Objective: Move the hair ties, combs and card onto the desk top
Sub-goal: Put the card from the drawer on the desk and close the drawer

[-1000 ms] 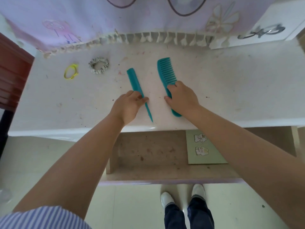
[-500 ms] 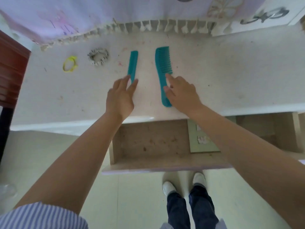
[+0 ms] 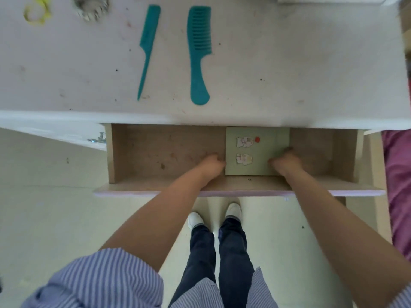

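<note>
A green card point(image 3: 259, 160) with small cartoon stickers lies flat in the open drawer point(image 3: 155, 152) under the desk top point(image 3: 289, 63). My left hand point(image 3: 212, 164) curls against the card's left edge. On the right edge sits my right hand point(image 3: 285, 162), its thumb over the card. On the desk top lie a teal tail comb point(image 3: 148, 41) and a teal wide-tooth comb point(image 3: 198, 52), side by side. At the far left edge of the desk are a yellow hair tie point(image 3: 35, 21) and a black-and-white scrunchie point(image 3: 91, 14), both partly cut off by the frame.
The drawer's front panel point(image 3: 222, 193) juts toward my legs and white shoes point(image 3: 232, 211). A metal handle point(image 3: 97, 138) shows on the desk front at left. Pink fabric point(image 3: 398, 174) hangs at the right. Pale floor lies below.
Both hands left the combs on the desk top and dropped into the drawer, onto the card's two sides. The view tilted down, so the hair ties now sit at the top edge.
</note>
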The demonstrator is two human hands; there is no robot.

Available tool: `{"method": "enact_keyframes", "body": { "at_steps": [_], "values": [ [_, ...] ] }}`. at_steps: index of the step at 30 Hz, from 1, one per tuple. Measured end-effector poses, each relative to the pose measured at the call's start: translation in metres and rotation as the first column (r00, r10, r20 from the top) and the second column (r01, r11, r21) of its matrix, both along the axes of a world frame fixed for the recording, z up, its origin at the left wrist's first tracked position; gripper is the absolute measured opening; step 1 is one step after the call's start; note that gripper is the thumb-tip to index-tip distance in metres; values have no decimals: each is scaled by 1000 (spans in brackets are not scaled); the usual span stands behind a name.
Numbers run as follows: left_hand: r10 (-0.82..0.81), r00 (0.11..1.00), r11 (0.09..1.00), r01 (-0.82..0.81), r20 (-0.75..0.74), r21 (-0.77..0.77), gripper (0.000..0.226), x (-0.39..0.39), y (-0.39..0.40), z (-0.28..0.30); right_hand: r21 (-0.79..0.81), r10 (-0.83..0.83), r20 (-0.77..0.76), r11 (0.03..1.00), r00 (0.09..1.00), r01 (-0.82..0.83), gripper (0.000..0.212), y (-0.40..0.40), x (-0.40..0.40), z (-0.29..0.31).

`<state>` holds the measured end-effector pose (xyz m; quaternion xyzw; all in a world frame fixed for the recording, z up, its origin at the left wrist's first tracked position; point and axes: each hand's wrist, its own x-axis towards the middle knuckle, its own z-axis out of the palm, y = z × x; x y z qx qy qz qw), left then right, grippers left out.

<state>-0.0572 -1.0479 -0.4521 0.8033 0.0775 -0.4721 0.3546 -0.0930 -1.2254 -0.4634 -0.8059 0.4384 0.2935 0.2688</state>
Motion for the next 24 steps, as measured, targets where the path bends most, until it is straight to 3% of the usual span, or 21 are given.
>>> {"method": "enact_keyframes", "body": {
  "at_steps": [4, 9, 13, 15, 16, 18, 20, 24],
  "values": [
    [274, 946, 950, -294, -175, -102, 32, -5, -15, -9, 42, -131, 29, 991, 991, 129, 55, -1, 1, -10],
    [312, 935, 943, -326, -171, -64, 37, 1, -7, -14, 211, -259, 103, 949, 961, 233, 40, -6, -1, 2],
    [157, 987, 987, -157, 18, 40, 35, 10, 9, -1, 429, -349, 32, 851, 936, 303, 48, -7, -8, 17],
    [-31, 997, 999, 33, -70, 25, 21, 14, 22, 11, 502, -364, 3, 807, 932, 313, 46, -14, -16, 31],
    [-87, 982, 996, 87, -170, -8, 11, 17, 29, 19, 549, -359, -3, 779, 933, 302, 34, -17, -20, 40],
    [-118, 932, 990, 85, -344, -109, 17, 19, 39, 35, 669, -356, -2, 694, 935, 265, 8, -22, -30, 59],
    [-158, 920, 982, 110, -358, -151, 23, 19, 43, 51, 761, -357, 67, 622, 932, 183, 21, -25, -40, 78],
    [-213, 946, 955, 149, -246, -258, 21, 24, 40, 86, 843, -432, 279, 538, 858, -3, 23, -33, -40, 114]
  ]
}}
